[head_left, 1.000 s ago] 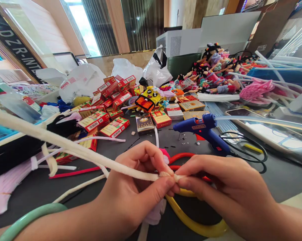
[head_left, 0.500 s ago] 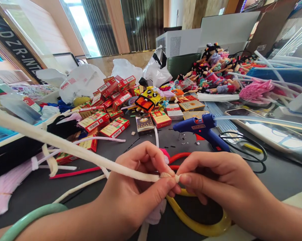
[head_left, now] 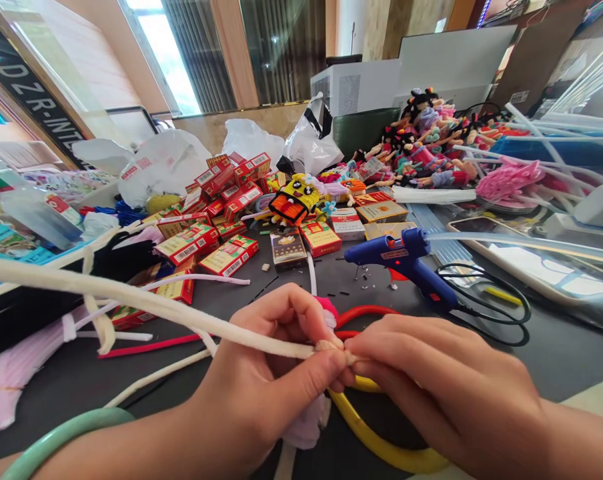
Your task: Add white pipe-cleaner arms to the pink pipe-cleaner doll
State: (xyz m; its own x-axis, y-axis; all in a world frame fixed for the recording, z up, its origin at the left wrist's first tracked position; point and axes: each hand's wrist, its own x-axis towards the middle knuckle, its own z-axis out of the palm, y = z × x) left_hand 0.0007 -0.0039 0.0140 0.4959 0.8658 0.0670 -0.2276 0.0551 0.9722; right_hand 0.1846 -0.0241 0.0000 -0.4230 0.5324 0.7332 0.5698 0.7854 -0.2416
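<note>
A long cream pipe cleaner [head_left: 181, 308] runs in from the left edge to my fingertips, where its end is wound into a small coil. My left hand [head_left: 281, 373] is closed, pinching that coil between thumb and forefinger. Against it from the right, my right hand [head_left: 446, 380] closes its thumb and fingers on the tip of the coil, which they mostly cover. Beneath the hands lie a yellow ring-shaped tube [head_left: 376, 440], a red tube [head_left: 364, 311] and a pale pink fuzzy piece [head_left: 304, 430], all partly hidden.
A blue glue gun [head_left: 396, 257] stands beyond my right hand, its black cable looped beside it. Red cigarette packs [head_left: 231, 255] and a yellow fuzzy figure [head_left: 296, 200] lie ahead. Several dolls [head_left: 431, 143] are heaped at the back right. Pink pipe cleaners [head_left: 26, 373] lie at left.
My right hand has rolled over the coil, its back now turned upward. The long pipe cleaner has swung lower on the left, while my left hand stays nearly in place.
</note>
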